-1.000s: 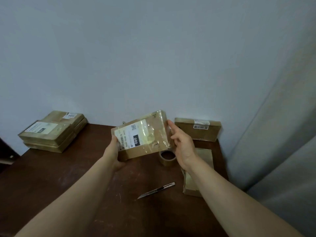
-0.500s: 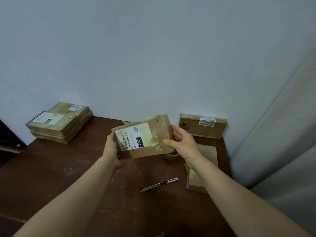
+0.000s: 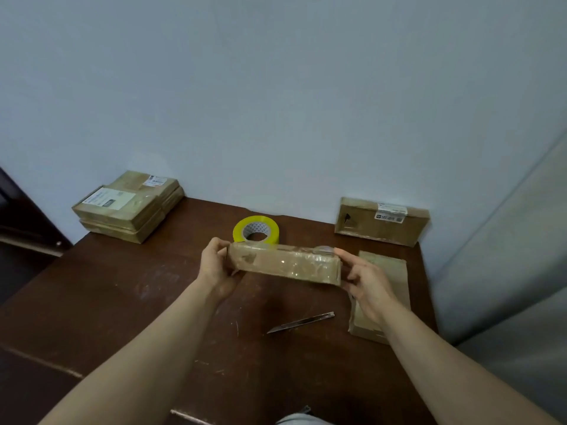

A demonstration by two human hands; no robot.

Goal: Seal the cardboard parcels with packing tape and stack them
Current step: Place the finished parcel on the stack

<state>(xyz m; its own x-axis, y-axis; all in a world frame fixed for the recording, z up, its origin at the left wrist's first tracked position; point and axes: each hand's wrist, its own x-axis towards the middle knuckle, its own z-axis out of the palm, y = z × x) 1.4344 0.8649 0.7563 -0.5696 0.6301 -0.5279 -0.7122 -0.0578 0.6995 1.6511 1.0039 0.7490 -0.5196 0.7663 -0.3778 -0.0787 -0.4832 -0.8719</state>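
The left hand (image 3: 216,265) curls its fingers round the left end of a taped parcel (image 3: 285,265), thumb towards the near face. The right hand (image 3: 366,283) takes the opposite end more loosely, with the index finger lying along the top right corner and the other fingers bent round the end. Between them the taped parcel is held clear of the table (image 3: 122,302), long edge roughly level, its narrow glossy side turned to the camera. Just behind it a yellow tape roll (image 3: 256,230) lies flat on the table, partly hidden by the parcel's top edge. Below the right hand a flat parcel (image 3: 389,268) lies near the table's right edge, and a knife (image 3: 302,322) lies just left of it, blade pointing left. A leaning parcel (image 3: 380,222) stands on its edge against the wall (image 3: 276,102) at the back right corner. A stack of parcels (image 3: 129,207) sits in the back left corner, overhanging the left edge. Bare wood shows between that stack and the hands, and across the near part of the table.
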